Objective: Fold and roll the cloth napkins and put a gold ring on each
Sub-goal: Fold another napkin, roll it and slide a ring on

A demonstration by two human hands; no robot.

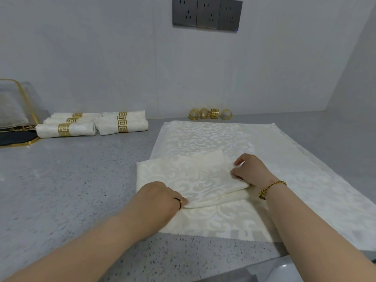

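A cream damask napkin, folded into a thick rectangle, lies on top of a larger spread napkin of the same cloth. My left hand pinches the folded napkin's near left corner. My right hand grips its right edge with curled fingers. Several loose gold rings stand in a row against the back wall. Several rolled napkins with gold rings lie at the back left.
The grey speckled counter stretches to the left, and its front edge runs at lower right. A gold-rimmed tray and wire rack sit at the far left. Wall sockets are mounted above.
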